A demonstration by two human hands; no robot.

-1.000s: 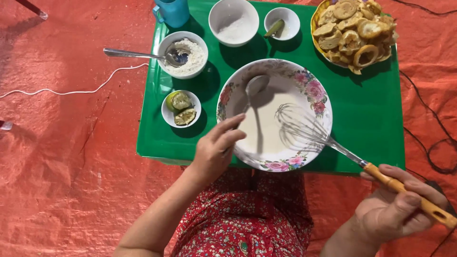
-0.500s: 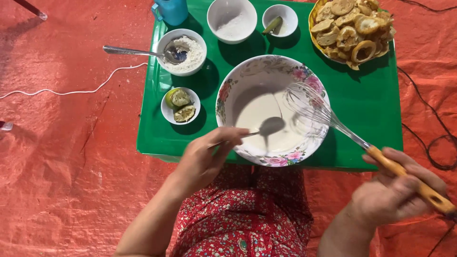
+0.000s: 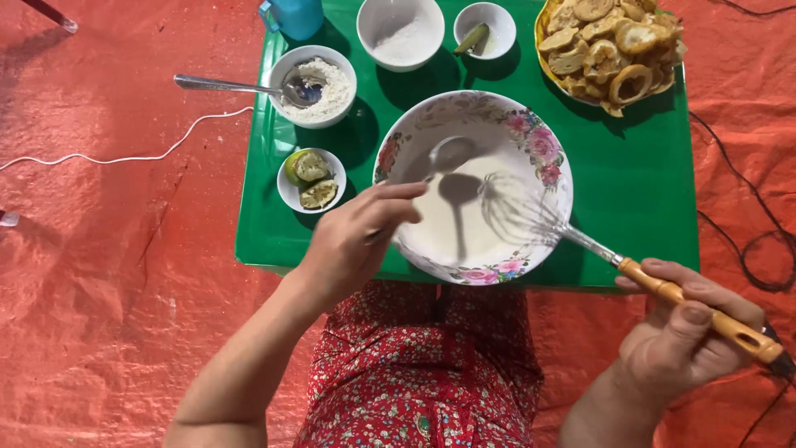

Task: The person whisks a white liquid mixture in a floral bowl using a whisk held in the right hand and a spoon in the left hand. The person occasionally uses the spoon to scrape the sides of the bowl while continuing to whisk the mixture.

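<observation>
A flowered bowl [image 3: 531,133] of thin white batter sits on a green tray-table [image 3: 630,174]. My left hand [image 3: 352,236] holds a metal spoon [image 3: 448,153] lifted above the batter near the bowl's left side. My right hand [image 3: 684,332] grips the wooden handle of a wire whisk [image 3: 518,211], whose wires rest in the batter at the bowl's right.
On the tray stand a bowl of flour with a spoon [image 3: 319,79], a small bowl of lime halves [image 3: 311,178], a white bowl [image 3: 400,33], a little bowl [image 3: 485,29], a blue cup [image 3: 290,15] and a yellow plate of fried rings [image 3: 613,46]. Cables [image 3: 124,158] cross the orange mat.
The spoon dipped into the batter and then rose to the bowl's upper left. The whisk shifted slightly inside the bowl. My left hand moved a bit right.
</observation>
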